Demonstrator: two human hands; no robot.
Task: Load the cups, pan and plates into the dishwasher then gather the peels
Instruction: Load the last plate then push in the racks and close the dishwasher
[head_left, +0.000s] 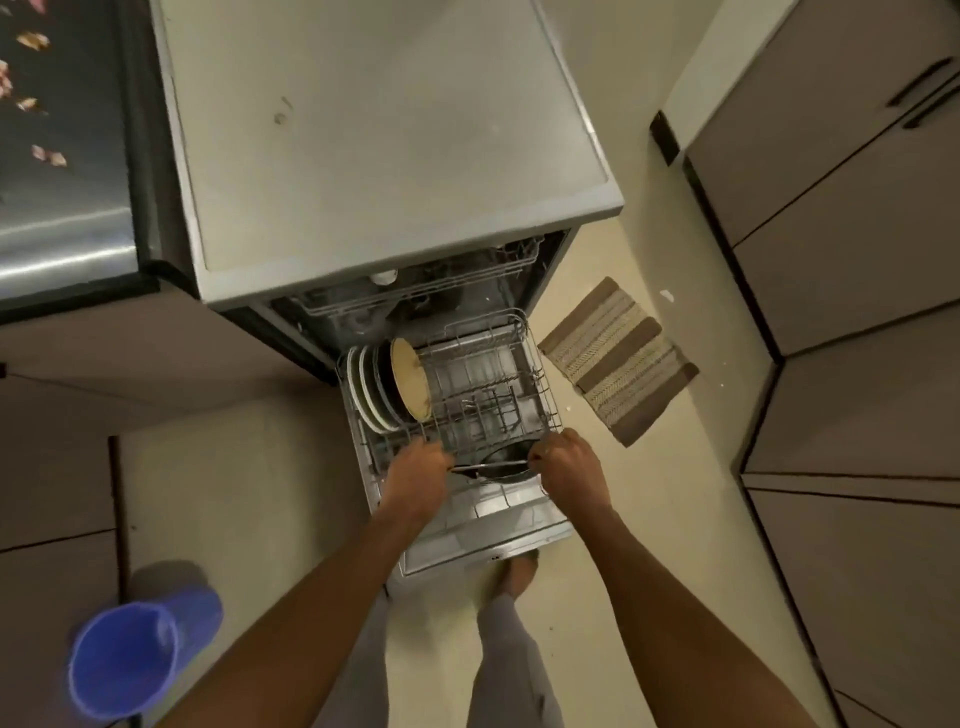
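Much of the pan (497, 464) is hidden from me: it lies dark and low at the near edge of the lower rack (540, 387), behind the wires and between my two hands, and I can make out only part of its rim and a thin bright strip running across it. Whether that strip is a handle or a rack wire I cannot tell. The upper rack (415, 291) sits deep in the shadow of the dishwasher (395, 156), and something pale and round (383, 276) at its front edge is too dim to name.

My left hand (415, 467) is at the near left corner of the lower rack, fingers curled down around the left end of the pan; the fingertips are out of sight below the knuckles. My right hand (566, 462) is at the near right corner, fingers bent tight in a fist-like grip on the pan's right side, beside the rack's front wire.

The plates (371, 389) stand on edge along the rack's left side, with a tan round dish (410, 379) leaning against them.

Peels (49, 156) lie scattered on the dark counter (78, 78) at the far left, partly cut off by the frame. A blue bucket (130, 660) stands on the floor (234, 467) near my left elbow, and a striped mat (618, 358) lies right of the rack.
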